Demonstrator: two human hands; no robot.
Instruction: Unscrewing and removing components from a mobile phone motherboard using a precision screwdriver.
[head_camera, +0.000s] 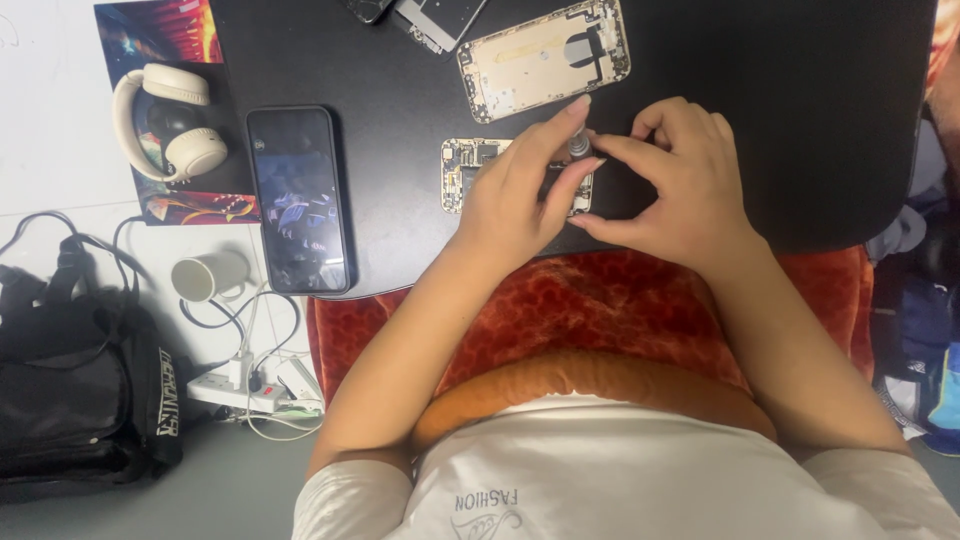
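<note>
My left hand and my right hand meet over an opened phone frame lying on the black table. A small grey screwdriver stands upright between them, its top under my left index finger. My right hand's thumb and fingers are curled around the tool's lower part. Both hands cover most of the phone frame. A second opened phone housing with a pale inner plate lies just beyond my hands.
An intact black phone with a lit screen lies at the left of the table. Cream headphones rest further left. More phone parts sit at the far edge. On the floor are a mug, a power strip and a black bag.
</note>
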